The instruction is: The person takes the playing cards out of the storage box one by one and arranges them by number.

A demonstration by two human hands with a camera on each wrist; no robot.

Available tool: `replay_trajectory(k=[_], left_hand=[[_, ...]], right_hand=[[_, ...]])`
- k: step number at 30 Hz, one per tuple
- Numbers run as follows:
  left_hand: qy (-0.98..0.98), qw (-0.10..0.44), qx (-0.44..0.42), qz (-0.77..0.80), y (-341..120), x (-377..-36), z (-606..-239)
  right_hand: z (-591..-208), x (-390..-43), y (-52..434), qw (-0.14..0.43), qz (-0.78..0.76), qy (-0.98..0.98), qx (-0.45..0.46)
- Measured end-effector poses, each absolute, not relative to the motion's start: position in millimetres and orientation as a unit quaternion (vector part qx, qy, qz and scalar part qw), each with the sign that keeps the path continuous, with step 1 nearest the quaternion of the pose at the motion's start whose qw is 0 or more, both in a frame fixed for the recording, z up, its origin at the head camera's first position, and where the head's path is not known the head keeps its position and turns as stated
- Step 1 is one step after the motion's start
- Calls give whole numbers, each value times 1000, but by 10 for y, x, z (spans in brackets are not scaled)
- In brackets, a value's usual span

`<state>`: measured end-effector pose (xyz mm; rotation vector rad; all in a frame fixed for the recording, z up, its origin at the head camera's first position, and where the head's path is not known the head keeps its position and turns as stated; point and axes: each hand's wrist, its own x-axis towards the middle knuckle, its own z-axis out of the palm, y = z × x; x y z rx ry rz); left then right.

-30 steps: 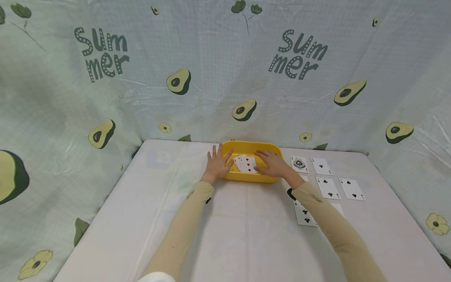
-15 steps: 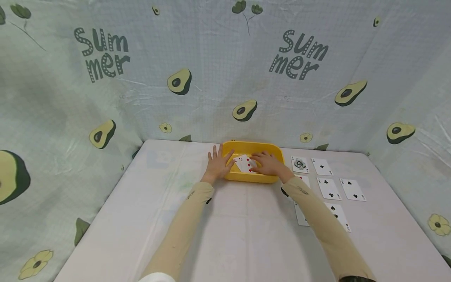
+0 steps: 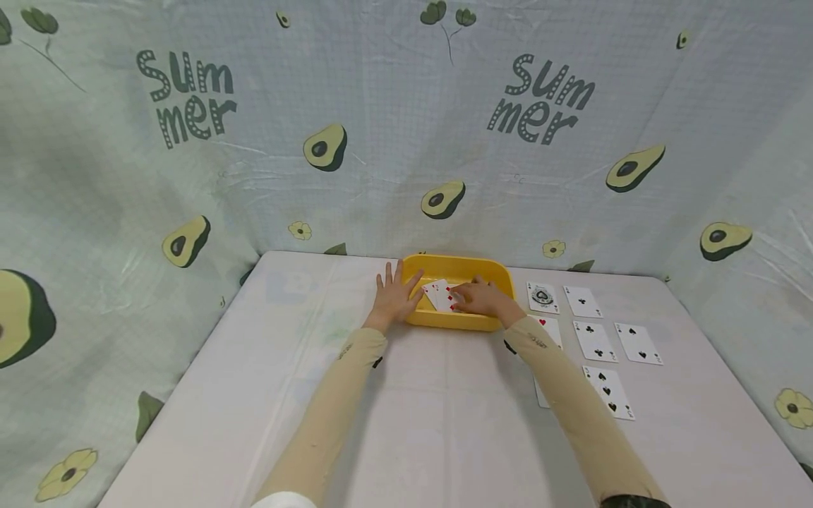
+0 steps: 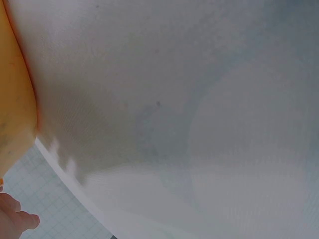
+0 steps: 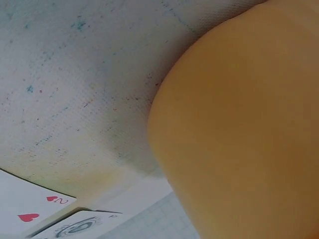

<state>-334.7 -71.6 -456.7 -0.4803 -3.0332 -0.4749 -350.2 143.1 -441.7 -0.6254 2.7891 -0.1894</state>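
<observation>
A yellow plastic tray [image 3: 454, 322] sits at the back of the table, with several playing cards [image 3: 440, 295] lying fanned inside it. A red diamond card is on their right side. My left hand [image 3: 392, 298] lies at the tray's left rim, fingers spread and thumb over the inside. Over the right rim reaches my right hand [image 3: 485, 298], its thumb and forefinger apart at the diamond card. In the left wrist view the tray's side [image 4: 15, 94] and a few fingertips [image 4: 20, 219] show at the left edge. The tray wall [image 5: 239, 124] fills much of the right wrist view.
Right of the tray, cards lie face up in rows: an ace [image 3: 543, 298], a club card [image 3: 582, 302], a two of clubs [image 3: 595, 341], a two of spades [image 3: 639, 343] and a spade card [image 3: 608, 393]. A two of hearts [image 5: 30, 206] is partly under my sleeve.
My right hand has moved left inside the tray, from beside the diamond card to over it, its fingers more bent. My left hand has stayed at the rim.
</observation>
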Motion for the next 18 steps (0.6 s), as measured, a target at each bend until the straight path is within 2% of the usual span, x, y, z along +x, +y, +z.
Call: replay_trajectory(k=[7, 18], left_hand=[[-976, 20, -153, -152, -718, -3341, -4558], [-975, 19, -153, -160, -711, -3348, -4586]], right_hand=[[-4427, -3514, 1444, 124, -33, 964, -232], [-4502, -3541, 1406, 105, -5, 972, -208]])
